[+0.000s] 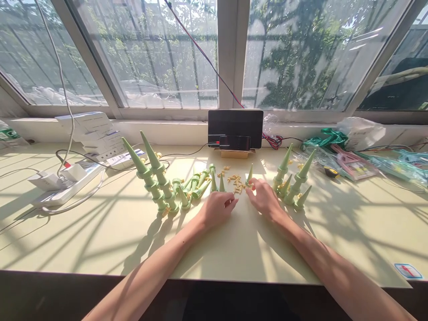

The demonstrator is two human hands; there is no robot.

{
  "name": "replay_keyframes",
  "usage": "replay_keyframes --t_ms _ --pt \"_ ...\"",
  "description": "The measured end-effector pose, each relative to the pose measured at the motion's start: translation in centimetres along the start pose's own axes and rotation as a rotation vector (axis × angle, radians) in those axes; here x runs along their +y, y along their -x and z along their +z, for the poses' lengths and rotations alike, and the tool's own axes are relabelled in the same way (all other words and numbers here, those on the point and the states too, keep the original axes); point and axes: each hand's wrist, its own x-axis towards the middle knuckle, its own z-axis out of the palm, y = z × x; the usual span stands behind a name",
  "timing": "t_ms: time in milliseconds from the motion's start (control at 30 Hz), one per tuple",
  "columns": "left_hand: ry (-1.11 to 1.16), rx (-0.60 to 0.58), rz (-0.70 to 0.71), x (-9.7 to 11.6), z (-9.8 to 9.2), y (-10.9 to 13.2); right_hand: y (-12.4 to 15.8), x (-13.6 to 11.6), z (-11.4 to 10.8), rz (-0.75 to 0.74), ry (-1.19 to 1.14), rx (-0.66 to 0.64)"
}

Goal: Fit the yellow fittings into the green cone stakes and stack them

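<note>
Between the fingertips of my right hand point(262, 195) is a small green cone point(249, 174), point up. My left hand point(220, 207) is closed low over the table, its fingertips pinched; whatever they hold is too small to make out. Small yellow pieces point(236, 182) lie scattered beyond and between my hands. Just behind my left hand stand small green cones point(221, 183). Left of it, more green parts point(195, 182) lie in a pile beside two tall green spires point(155, 165). To the right of my right hand stand further green spires point(296, 185).
A dark tablet point(236, 127) stands at the back, with a phone point(235, 142) before it. On the left are a power strip point(72, 183), cables and stacked white boxes point(96, 133). Plastic bags point(363, 133) and a yellow-black tool point(331, 171) lie on the right.
</note>
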Motion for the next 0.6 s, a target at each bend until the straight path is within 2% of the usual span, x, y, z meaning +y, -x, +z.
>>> replay_keyframes --t_ms 333,600 --pt "-0.007 -0.029 -0.013 0.26 -0.07 0.01 0.01 0.43 0.89 0.01 -0.005 -0.076" --pt "0.004 -0.013 0.001 -0.09 0.12 0.07 0.28 0.12 0.39 -0.008 0.004 -0.08"
